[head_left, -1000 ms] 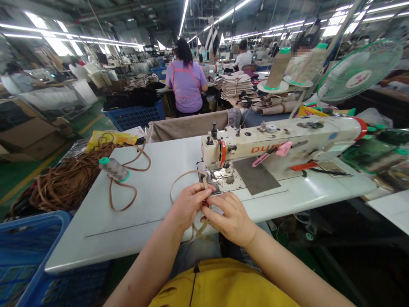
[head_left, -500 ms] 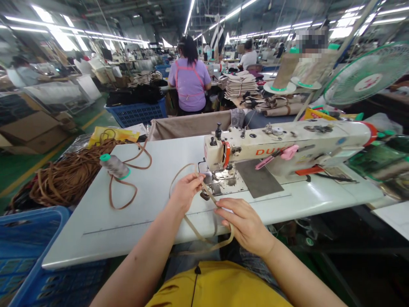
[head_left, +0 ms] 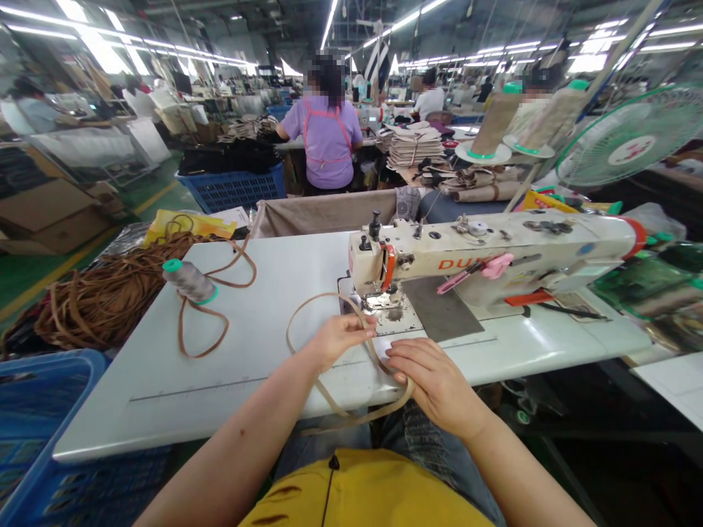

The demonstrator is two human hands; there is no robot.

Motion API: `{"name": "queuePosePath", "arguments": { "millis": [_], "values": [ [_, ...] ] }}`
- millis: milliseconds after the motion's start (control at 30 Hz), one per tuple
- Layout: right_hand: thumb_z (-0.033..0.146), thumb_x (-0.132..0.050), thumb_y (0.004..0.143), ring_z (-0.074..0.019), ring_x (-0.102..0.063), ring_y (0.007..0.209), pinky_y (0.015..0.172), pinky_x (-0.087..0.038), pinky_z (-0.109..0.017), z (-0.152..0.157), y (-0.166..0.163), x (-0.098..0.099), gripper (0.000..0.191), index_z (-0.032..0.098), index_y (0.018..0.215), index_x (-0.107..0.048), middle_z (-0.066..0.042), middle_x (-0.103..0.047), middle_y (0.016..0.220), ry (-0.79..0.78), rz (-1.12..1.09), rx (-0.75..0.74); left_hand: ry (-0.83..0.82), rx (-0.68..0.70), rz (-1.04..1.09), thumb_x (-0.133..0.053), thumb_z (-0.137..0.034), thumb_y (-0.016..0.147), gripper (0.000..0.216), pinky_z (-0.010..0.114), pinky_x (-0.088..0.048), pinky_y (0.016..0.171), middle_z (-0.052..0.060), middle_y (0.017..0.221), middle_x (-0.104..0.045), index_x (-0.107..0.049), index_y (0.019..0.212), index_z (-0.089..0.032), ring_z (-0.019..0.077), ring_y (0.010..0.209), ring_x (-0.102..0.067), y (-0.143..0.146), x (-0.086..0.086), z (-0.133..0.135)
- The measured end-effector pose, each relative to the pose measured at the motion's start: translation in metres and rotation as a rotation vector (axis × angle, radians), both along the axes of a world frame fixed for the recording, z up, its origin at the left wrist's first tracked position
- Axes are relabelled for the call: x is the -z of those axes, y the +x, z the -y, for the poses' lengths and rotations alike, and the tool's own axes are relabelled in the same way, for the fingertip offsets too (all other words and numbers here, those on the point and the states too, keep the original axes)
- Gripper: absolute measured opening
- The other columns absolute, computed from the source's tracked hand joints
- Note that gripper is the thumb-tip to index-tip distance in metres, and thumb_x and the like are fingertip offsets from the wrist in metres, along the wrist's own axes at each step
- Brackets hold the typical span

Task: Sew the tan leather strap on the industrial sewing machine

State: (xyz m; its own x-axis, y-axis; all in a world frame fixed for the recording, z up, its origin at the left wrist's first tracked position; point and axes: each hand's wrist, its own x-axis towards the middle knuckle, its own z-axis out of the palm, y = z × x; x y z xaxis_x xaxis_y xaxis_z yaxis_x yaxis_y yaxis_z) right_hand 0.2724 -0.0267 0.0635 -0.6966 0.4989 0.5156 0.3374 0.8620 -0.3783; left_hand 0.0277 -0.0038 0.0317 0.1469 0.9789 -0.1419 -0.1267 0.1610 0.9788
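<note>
A tan strap (head_left: 307, 306) loops over the white sewing table (head_left: 263, 293) and hangs down past its front edge. My left hand (head_left: 336, 338) pinches the strap just in front of the needle plate (head_left: 384, 311). My right hand (head_left: 431, 380) is closed on the same strap a little nearer to me, at the table's edge. Both hands sit right before the cream sewing machine (head_left: 483, 252), whose head stands just beyond my left fingers.
A grey thread cone (head_left: 190, 280) lies on the table's left with a brown strap loop (head_left: 203, 322). A pile of brown straps (head_left: 104, 300) sits further left, blue crates (head_left: 33, 432) below. A fan (head_left: 631, 135) and thread cones stand at right. A seated person (head_left: 326, 139) works beyond.
My hands came apart from a joined grip, the left went up to the needle area, then back slightly. The strap loop between them hangs wider and lower now.
</note>
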Motion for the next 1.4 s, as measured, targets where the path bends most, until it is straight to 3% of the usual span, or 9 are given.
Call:
{"name": "queuePosePath", "arguments": {
  "millis": [67, 167, 267, 367, 533, 867, 1100, 1400],
  "values": [
    [0.024, -0.056, 0.105, -0.0256, -0.069, 0.114, 0.097, -0.057, -0.046, 0.001, 0.000, 0.000, 0.025, 0.023, 0.128, -0.067, -0.010, -0.076, 0.118, -0.009, 0.001, -0.004, -0.015, 0.048, -0.020, -0.091, -0.042, 0.070, 0.033, 0.041, -0.055, 0.098, 0.015, 0.117, -0.079, -0.084, 0.092, -0.018, 0.0276, 0.105, -0.073, 0.003, 0.004, 0.002],
    [0.026, -0.055, 0.106, -0.0259, -0.070, 0.114, 0.097, -0.057, -0.046, 0.001, -0.003, 0.001, 0.025, 0.023, 0.128, -0.068, -0.010, -0.076, 0.117, -0.020, 0.001, -0.010, 0.015, 0.030, -0.118, -0.088, -0.040, 0.072, 0.023, 0.045, -0.054, 0.102, 0.015, 0.120, -0.078, -0.082, 0.080, -0.019, 0.0310, 0.110, -0.072, -0.002, 0.005, -0.001],
    [0.028, -0.053, 0.107, -0.0255, -0.069, 0.115, 0.099, -0.057, -0.046, -0.002, -0.011, 0.006, 0.027, 0.023, 0.129, -0.067, -0.011, -0.076, 0.119, -0.036, 0.005, -0.017, 0.098, -0.082, -0.287, -0.083, -0.028, 0.074, 0.011, 0.047, -0.046, 0.113, 0.010, 0.121, -0.076, -0.077, 0.067, -0.023, 0.0326, 0.119, -0.067, -0.019, 0.003, -0.009],
    [0.030, -0.050, 0.109, -0.0253, -0.068, 0.120, 0.103, -0.055, -0.047, -0.009, -0.022, 0.014, 0.029, 0.022, 0.133, -0.066, -0.011, -0.075, 0.124, -0.031, 0.035, -0.032, 0.164, -0.227, -0.465, -0.080, -0.018, 0.070, 0.015, 0.048, -0.036, 0.120, 0.010, 0.122, -0.074, -0.070, 0.060, -0.023, 0.0351, 0.126, -0.061, -0.040, 0.002, -0.020],
    [0.025, -0.051, 0.109, -0.0253, -0.060, 0.137, 0.111, -0.051, -0.047, -0.021, -0.035, 0.020, 0.033, 0.019, 0.139, -0.063, -0.012, -0.068, 0.143, 0.058, 0.114, -0.070, 0.234, -0.360, -0.657, -0.075, -0.019, 0.076, 0.014, 0.049, -0.041, 0.115, 0.012, 0.120, -0.071, -0.068, 0.064, -0.022, 0.0347, 0.123, -0.061, -0.057, 0.006, -0.033],
    [0.022, -0.053, 0.107, -0.0260, -0.058, 0.139, 0.122, -0.040, -0.055, -0.027, -0.029, 0.025, 0.034, 0.018, 0.138, -0.065, -0.011, -0.069, 0.141, 0.106, 0.203, -0.035, 0.375, -0.211, -0.784, -0.078, -0.016, 0.079, 0.007, 0.038, -0.048, 0.102, 0.009, 0.106, -0.075, -0.075, 0.074, -0.018, 0.0259, 0.104, -0.067, -0.041, 0.014, -0.071],
    [0.024, -0.055, 0.107, -0.0259, -0.057, 0.139, 0.124, -0.038, -0.053, -0.039, -0.033, 0.041, 0.035, 0.019, 0.139, -0.067, -0.011, -0.070, 0.141, 0.132, 0.219, 0.070, 0.386, -0.208, -0.910, -0.079, -0.015, 0.076, 0.005, 0.041, -0.048, 0.106, 0.009, 0.105, -0.078, -0.079, 0.077, -0.020, 0.0285, 0.110, -0.067, -0.040, 0.019, -0.100],
    [0.026, -0.056, 0.107, -0.0272, -0.056, 0.141, 0.126, -0.037, -0.055, -0.044, -0.038, 0.045, 0.037, 0.019, 0.143, -0.065, -0.010, -0.067, 0.145, 0.098, 0.213, 0.136, 0.388, -0.216, -0.954, -0.072, -0.017, 0.080, 0.019, 0.041, -0.052, 0.101, 0.012, 0.106, -0.081, -0.082, 0.097, -0.019, 0.0315, 0.110, -0.070, -0.029, 0.023, -0.126]
  ]
}}
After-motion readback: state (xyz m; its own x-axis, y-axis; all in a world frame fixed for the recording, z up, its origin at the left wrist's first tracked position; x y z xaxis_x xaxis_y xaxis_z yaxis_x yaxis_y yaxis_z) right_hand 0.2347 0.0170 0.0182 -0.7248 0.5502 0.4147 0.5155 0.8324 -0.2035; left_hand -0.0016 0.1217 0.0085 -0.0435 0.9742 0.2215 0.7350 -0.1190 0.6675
